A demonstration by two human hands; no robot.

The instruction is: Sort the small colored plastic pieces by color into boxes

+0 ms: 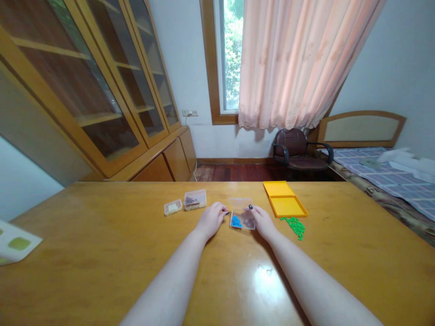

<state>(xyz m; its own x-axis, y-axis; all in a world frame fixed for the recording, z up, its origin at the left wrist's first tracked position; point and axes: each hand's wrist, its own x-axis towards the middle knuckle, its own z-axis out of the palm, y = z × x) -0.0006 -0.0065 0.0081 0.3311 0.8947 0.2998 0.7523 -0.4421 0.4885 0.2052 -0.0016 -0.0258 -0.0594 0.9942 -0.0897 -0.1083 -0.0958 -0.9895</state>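
A small clear plastic box (250, 228) rests on the table with its transparent lid (240, 201) folded open toward the far side. Small blue pieces (236, 221) lie heaped in its left part. My right hand (263, 222) grips the box at its right edge, thumb on top. Just off the left edge, my left hand (214, 219) is closed, its fingertips pressed together; what they hold, if anything, is too small to make out. To the right of my right hand, small green pieces (295, 226) are scattered on the table.
An open yellow case (288, 206) lies behind the green pieces. Left of my hands stand a clear box with dark contents (195, 200) and a smaller box with whitish contents (173, 207). A white sheet with green shapes (20, 243) juts in at the table's left edge.
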